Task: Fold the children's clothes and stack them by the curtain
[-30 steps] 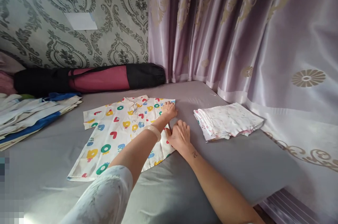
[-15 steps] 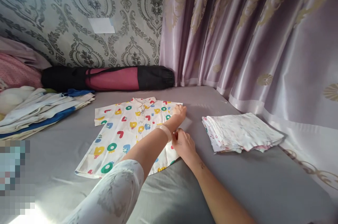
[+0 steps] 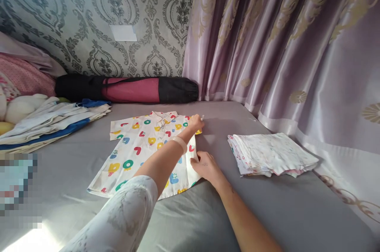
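Observation:
A white short-sleeved shirt (image 3: 136, 151) with colourful letter-like prints lies spread on the grey bed, its collar toward the wall. My left arm reaches across it, partly covering its front. At the sleeve on the right, my left hand (image 3: 195, 122) is closed, with a bit of white cloth showing past the fingers. Lower down, my right hand (image 3: 205, 166) pinches the shirt's right side edge between thumb and fingers. A clear bangle (image 3: 181, 143) circles my left wrist.
Folded light cloths (image 3: 276, 154) lie stacked on the right, near the purple curtain (image 3: 231, 38). A black and dark-pink rolled bag (image 3: 130, 89) rests along the wall. More clothes (image 3: 50, 121) are piled at the left, beside a pale plush thing (image 3: 23, 108).
My left hand has gone from lying over the sleeve to closing on it, pulling it slightly inward. My right hand has shifted a little downward along the side edge. The view has moved slightly.

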Available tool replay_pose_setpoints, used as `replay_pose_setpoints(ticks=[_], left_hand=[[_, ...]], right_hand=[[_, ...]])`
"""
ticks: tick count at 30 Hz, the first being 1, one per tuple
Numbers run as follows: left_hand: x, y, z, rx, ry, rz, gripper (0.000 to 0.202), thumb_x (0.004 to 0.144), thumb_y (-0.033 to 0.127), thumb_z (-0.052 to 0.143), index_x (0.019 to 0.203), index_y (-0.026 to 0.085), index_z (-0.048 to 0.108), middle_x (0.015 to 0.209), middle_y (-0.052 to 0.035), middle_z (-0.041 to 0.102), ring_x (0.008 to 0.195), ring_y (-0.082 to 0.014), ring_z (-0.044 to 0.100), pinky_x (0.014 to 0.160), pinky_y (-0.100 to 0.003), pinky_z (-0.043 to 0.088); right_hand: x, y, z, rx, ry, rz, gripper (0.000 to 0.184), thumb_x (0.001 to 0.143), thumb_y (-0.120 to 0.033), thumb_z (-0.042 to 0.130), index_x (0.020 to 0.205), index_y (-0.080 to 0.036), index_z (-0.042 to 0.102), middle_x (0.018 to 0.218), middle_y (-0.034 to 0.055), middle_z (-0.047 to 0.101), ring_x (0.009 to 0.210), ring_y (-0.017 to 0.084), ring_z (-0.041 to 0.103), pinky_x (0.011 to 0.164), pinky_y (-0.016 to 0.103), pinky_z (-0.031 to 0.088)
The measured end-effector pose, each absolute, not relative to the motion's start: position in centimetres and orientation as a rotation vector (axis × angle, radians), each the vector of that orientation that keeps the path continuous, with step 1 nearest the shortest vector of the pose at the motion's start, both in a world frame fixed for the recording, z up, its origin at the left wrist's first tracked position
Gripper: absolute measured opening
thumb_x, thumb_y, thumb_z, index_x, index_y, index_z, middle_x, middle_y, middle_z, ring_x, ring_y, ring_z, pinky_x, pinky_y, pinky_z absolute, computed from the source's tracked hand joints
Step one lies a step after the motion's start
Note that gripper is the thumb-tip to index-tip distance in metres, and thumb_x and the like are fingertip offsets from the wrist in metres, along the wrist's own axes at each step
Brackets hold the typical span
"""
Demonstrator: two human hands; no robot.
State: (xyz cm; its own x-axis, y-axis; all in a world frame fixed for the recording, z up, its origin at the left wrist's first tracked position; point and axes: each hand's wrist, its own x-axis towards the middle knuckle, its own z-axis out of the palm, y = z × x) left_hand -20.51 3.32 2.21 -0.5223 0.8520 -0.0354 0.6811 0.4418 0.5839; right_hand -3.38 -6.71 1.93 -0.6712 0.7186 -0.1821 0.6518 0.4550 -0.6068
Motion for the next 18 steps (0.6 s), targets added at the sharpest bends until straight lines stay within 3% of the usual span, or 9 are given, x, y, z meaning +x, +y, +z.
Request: replay_pose_setpoints(ticks=[4, 8, 18], left_hand=[[-23.1, 2.0, 3.2, 1.046, 2.259, 1.044, 0.013, 0.079, 0.021, 0.059, 0.087, 0.015, 0.068, 0.076, -0.0083, 0.07, 0.075, -0.0199, 0.07, 0.066, -0.025, 0.054], [-25.5, -0.1, 3.8, 0.879, 2.117, 1.291, 0.012, 0.078, 0.02, 0.058, 0.085, 0.012, 0.064, 0.064, -0.0025, 0.063, 0.057, -0.0132, 0.063, 0.056, -0.022, 0.052], [-29.4, -5.0, 3.0, 0.627, 2.046, 1.574, 0.013, 0.077, 0.018, 0.057, 0.09, 0.015, 0.056, 0.067, 0.0006, 0.055, 0.062, -0.0105, 0.061, 0.063, -0.023, 0.053]], right_hand=[[-3.3, -7.1, 2.1, -1.179, -2.579, 1.024, 0.009, 0.08, -0.025, 0.055, 0.077, -0.02, 0.062, 0.082, 0.0023, 0.069, 0.073, 0.016, 0.06, 0.057, 0.023, 0.034], [-3.5, -7.8, 2.1, -1.131, -2.553, 1.018, 0.009, 0.081, -0.023, 0.053, 0.082, -0.02, 0.062, 0.083, 0.0025, 0.069, 0.074, 0.016, 0.06, 0.061, 0.023, 0.036], [-4.4, -11.0, 2.1, -1.082, -2.573, 0.86, 0.015, 0.087, -0.021, 0.051, 0.098, -0.024, 0.06, 0.095, 0.0026, 0.071, 0.087, 0.019, 0.064, 0.068, 0.026, 0.038]])
